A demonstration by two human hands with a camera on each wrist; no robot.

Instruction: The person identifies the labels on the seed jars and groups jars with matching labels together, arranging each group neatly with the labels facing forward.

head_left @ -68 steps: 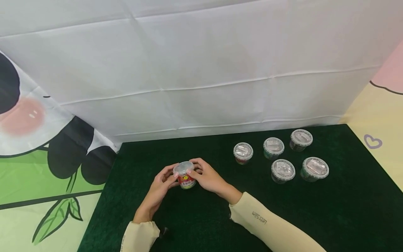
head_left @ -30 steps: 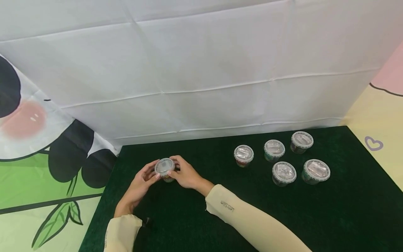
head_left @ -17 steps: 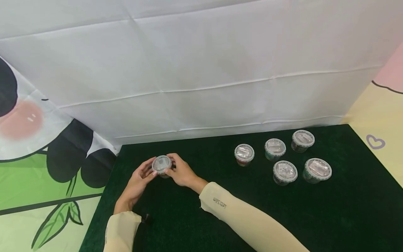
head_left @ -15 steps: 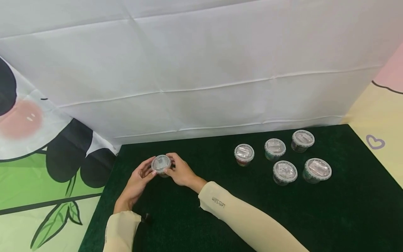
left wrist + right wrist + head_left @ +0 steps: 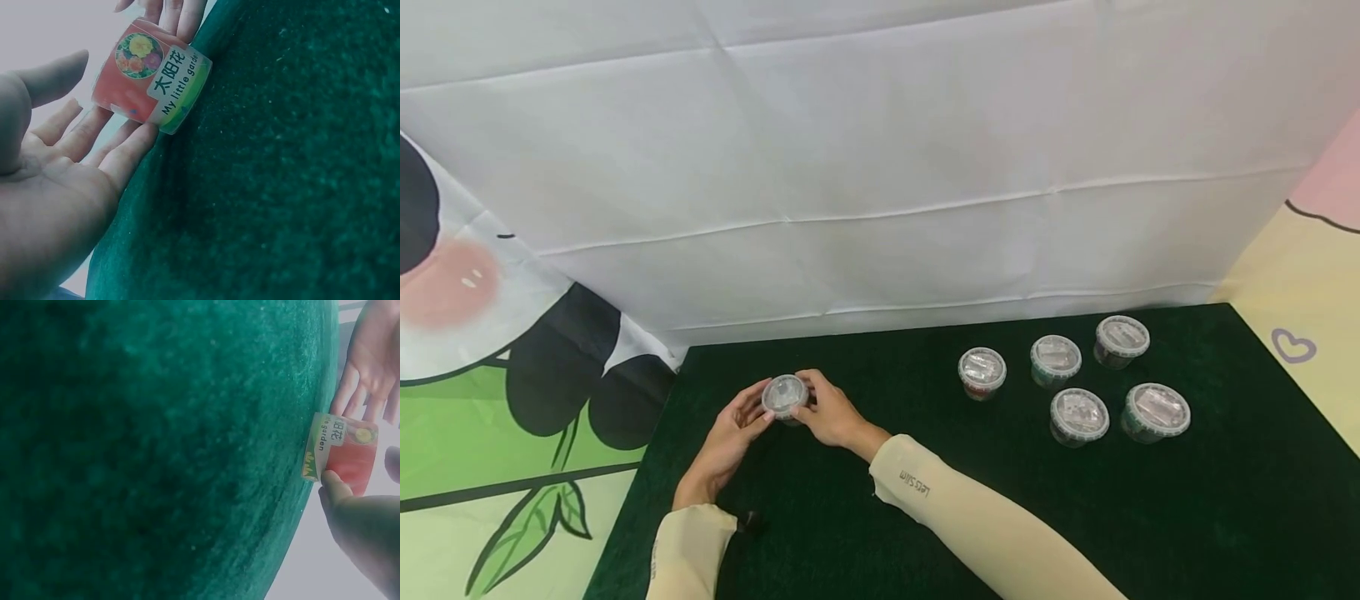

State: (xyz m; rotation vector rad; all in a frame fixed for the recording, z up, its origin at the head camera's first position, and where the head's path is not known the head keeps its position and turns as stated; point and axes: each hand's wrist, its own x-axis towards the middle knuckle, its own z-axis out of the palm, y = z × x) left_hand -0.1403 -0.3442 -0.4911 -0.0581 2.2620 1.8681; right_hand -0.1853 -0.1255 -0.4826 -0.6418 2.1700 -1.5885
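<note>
A small lidded plastic cup [image 5: 785, 393] stands near the far left of the dark green tabletop, its clear lid facing up. Its red and green label [image 5: 153, 72] shows flowers and reads "My little garden". From the left, my left hand [image 5: 727, 439] holds it with fingertips at the side and thumb at the front of the lid rim. My right hand [image 5: 837, 414] grips the opposite side, thumb in front and fingers behind. One finger of that hand touches the label near the base in the right wrist view.
Several similar lidded cups stand at the right back, among them a red-labelled one [image 5: 982, 372] nearest the hands and a larger one [image 5: 1156, 412] at the front right. A white cloth [image 5: 880, 167] hangs behind the green table [image 5: 985, 492]. Printed cartoon cloth [image 5: 497, 367] borders the left.
Over the past two seconds both hands have carried the cup left and slightly away, turning it from tilted to upright. In the last half second it has barely moved.
</note>
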